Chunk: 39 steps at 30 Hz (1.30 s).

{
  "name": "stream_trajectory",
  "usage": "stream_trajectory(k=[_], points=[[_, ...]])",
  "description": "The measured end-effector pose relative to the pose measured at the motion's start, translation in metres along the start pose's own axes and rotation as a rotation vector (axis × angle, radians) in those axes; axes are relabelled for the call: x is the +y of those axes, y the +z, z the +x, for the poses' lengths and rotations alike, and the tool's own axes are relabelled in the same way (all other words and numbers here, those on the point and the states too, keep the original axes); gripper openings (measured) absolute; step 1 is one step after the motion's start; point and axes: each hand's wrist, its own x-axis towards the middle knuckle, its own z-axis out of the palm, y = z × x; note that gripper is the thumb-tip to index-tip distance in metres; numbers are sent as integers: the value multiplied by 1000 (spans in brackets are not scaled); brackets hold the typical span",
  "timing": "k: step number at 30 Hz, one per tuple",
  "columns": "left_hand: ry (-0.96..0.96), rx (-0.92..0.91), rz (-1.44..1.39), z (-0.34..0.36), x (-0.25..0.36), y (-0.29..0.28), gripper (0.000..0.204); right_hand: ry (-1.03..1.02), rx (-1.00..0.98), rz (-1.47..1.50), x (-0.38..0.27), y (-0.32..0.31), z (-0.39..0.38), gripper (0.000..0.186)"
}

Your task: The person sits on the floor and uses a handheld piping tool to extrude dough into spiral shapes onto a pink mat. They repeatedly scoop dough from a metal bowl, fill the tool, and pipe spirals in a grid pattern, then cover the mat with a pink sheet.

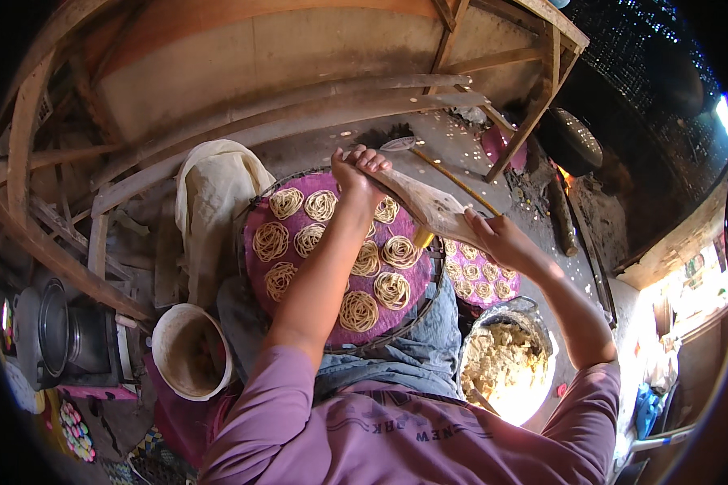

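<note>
Both my hands grip a wooden hand press, a long board held slantwise over a round tray. My left hand is closed around its far left end, and my right hand around its near right end. A yellow piece shows under the board's middle. Below, the tray has a purple cloth with several coiled nests of pale dough strands on it. My left forearm hides some of them. The tray rests over my lap, on blue-grey cloth.
To the right lies a second purple round with smaller coils, beside a metal bucket of pale dough. A white bucket stands left. Beyond are a yellow-handled skimmer, a wooden bench rail, and a fire with logs.
</note>
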Motion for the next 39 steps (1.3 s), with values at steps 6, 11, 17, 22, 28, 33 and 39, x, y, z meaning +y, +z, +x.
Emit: stream_trajectory(k=[6,11,17,22,28,33,39], points=[[-57,-175,-5,26,0,5,49,-44,100,23,12,-1,14,71],[-51,72,420,12,-1,12,65,-24,8,174,23,-14,12,69],[-519,-269,1698,-36,-12,-22,82,-83,0,274,32,-9,13,68],[-679,-163,1729,-39,-21,-32,74,-38,44,273,35,0,19,66],[-673,-48,1850,-46,-25,-24,85,-92,78,343,37,9,29,67],[-596,-8,2003,-53,-18,-26,83,-40,114,329,43,14,32,69],[49,-425,2739,-110,-8,-29,53,-85,137,363,48,18,18,68]])
